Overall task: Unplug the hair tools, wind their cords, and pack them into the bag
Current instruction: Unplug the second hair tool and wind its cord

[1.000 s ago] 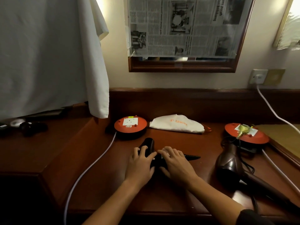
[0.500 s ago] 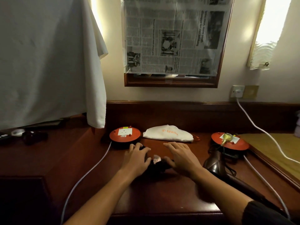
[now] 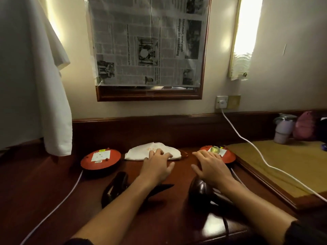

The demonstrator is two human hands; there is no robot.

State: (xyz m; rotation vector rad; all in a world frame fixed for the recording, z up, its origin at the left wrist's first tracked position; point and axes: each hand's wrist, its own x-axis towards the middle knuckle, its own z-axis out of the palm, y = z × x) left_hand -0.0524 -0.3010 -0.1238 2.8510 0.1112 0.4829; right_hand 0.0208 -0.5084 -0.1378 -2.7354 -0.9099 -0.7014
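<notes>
A white cloth bag [image 3: 139, 153] with orange print lies at the back of the wooden desk. My left hand [image 3: 156, 166] reaches over it, fingertips touching the cloth, fingers spread. My right hand [image 3: 211, 166] hovers open just in front of the right orange socket reel [image 3: 229, 155], where a gold plug [image 3: 215, 149] sits. A black hair tool [image 3: 115, 188] lies on the desk under my left forearm. The dark brown hair dryer [image 3: 200, 191] lies under my right wrist, its cord trailing toward me.
A second orange socket reel [image 3: 100, 159] sits at the left with a white cable [image 3: 58, 204] running off the front. Another white cable [image 3: 261, 156] goes from the wall outlet [image 3: 221, 102] across the right. A white towel [image 3: 56, 103] hangs left; a cup [image 3: 283, 131] stands far right.
Both hands let go of the black hair tool and moved back: the left to the white bag, the right toward the right orange reel. The view tilted upward.
</notes>
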